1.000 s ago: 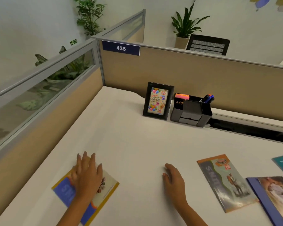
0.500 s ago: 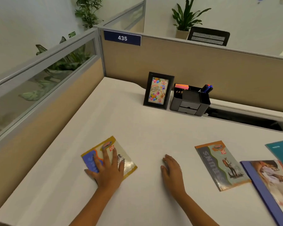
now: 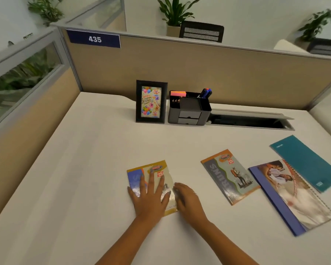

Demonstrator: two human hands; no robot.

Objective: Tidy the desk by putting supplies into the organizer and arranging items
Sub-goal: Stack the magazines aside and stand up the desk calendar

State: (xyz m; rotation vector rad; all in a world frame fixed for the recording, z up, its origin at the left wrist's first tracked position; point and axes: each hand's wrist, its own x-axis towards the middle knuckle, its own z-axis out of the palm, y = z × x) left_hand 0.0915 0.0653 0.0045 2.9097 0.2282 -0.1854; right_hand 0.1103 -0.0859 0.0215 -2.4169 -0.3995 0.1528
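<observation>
Evidently we were arranging the booklets: our left hand (image 3: pixel 150 196) lay flat, fingers spread, pressing the yellow-edged booklet (image 3: pixel 151 180) onto the tabletop (image 3: pixel 84 169), while our right hand (image 3: pixel 187 199) rested relaxed at its right edge, gripping nothing. Next, we judged, it should join the orange-edged booklet (image 3: pixel 229 176) nearby, well short of the organizer (image 3: pixel 189 109).

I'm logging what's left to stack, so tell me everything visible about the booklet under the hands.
The yellow-edged booklet is thin, with a glossy cover, a blue patch at left and a red-and-orange logo near the top. It lies flat on the white desk. The left hand presses on it with straight fingers; the right hand touches its right edge.
</observation>
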